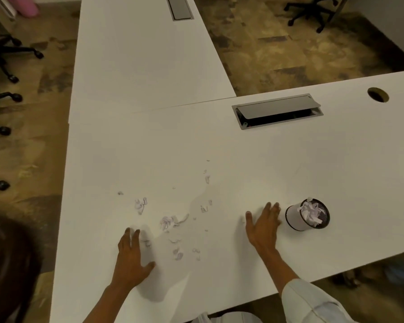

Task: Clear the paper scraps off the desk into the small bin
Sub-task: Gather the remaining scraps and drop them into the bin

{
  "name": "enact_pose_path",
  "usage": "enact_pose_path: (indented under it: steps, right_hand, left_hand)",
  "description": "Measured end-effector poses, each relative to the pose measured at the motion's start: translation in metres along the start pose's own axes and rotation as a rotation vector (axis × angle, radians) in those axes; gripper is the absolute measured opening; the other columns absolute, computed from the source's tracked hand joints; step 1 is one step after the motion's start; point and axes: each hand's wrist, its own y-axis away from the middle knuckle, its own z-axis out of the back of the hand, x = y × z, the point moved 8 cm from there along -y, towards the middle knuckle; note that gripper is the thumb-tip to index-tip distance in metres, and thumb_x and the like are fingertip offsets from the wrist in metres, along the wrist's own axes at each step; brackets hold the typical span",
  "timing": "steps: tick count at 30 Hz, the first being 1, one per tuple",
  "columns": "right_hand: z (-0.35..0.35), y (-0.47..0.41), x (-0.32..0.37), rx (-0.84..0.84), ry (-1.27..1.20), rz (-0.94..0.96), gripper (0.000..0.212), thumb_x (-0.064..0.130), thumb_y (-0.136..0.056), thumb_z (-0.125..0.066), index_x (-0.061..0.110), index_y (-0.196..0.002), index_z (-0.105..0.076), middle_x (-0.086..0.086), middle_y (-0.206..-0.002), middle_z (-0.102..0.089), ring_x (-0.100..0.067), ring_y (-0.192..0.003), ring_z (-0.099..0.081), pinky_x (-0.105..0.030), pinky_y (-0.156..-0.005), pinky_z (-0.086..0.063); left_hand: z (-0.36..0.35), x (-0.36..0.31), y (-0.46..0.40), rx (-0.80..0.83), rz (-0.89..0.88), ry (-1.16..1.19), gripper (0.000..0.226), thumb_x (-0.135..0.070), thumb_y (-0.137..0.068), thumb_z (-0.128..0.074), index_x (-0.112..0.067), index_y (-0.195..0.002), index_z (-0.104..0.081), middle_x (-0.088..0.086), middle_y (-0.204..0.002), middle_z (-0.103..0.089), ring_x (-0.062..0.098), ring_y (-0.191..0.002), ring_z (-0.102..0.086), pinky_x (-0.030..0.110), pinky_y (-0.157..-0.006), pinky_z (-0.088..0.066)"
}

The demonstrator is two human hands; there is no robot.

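Observation:
Several small paper scraps lie scattered on the white desk, between my two hands and a little beyond them. My left hand rests flat on the desk at the left edge of the scraps, fingers apart, holding nothing. My right hand lies flat and open to the right of the scraps, its fingertips close to the small bin. The bin is a short white cylinder with a dark rim, tilted toward me, with crumpled paper inside.
A grey cable hatch is set into the desk behind the scraps, and a round cable hole lies at the far right. A second white desk joins at the back left. Office chair bases stand on the floor at left.

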Motion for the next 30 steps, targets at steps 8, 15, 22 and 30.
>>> enact_pose_path:
  steps: [8, 15, 22, 30]
  right_hand:
    - [-0.064, 0.036, 0.046, 0.214, 0.142, 0.244, 0.082, 0.049, -0.098, -0.041, 0.0, -0.153, -0.004, -0.017, -0.163, 0.005, -0.027, -0.151, 0.011, -0.043, -0.122, 0.007]
    - [-0.097, 0.052, 0.135, 0.398, 0.108, 0.637, 0.08, 0.052, -0.098, -0.035, 0.008, -0.154, 0.002, -0.009, -0.163, 0.009, -0.018, -0.151, 0.011, -0.042, -0.124, -0.002]
    - [-0.071, -0.065, 0.196, 0.438, 0.299, 0.544, 0.081, 0.051, -0.099, -0.037, 0.003, -0.154, -0.001, -0.013, -0.164, 0.006, -0.025, -0.152, 0.005, -0.047, -0.123, -0.007]
    - [-0.095, -0.095, 0.211, 0.507, 0.521, 0.523, 0.079, 0.054, -0.099, -0.032, 0.001, -0.153, -0.007, -0.017, -0.163, 0.006, -0.03, -0.151, 0.007, -0.052, -0.122, -0.01]
  left_hand:
    - [0.0, -0.008, -0.002, -0.147, -0.039, 0.137, 0.038, 0.006, -0.073, -0.07, 0.001, -0.11, -0.061, 0.019, -0.126, -0.051, 0.034, -0.111, -0.058, 0.033, -0.08, -0.055]
    - [0.021, -0.018, -0.024, -0.151, -0.102, 0.193, 0.069, -0.034, -0.069, -0.079, -0.01, -0.128, -0.05, 0.01, -0.131, -0.047, 0.026, -0.118, -0.052, 0.038, -0.088, -0.054]
    - [0.082, 0.024, -0.09, -0.167, 0.075, 0.086, 0.132, -0.087, -0.04, -0.055, -0.012, -0.145, -0.023, 0.018, -0.156, -0.017, 0.037, -0.143, -0.013, 0.054, -0.114, -0.025]
    - [0.075, 0.045, -0.138, -0.014, 0.186, 0.134, 0.136, -0.081, -0.046, -0.065, -0.013, -0.148, -0.006, 0.017, -0.158, 0.0, 0.033, -0.146, 0.003, 0.051, -0.12, -0.009]
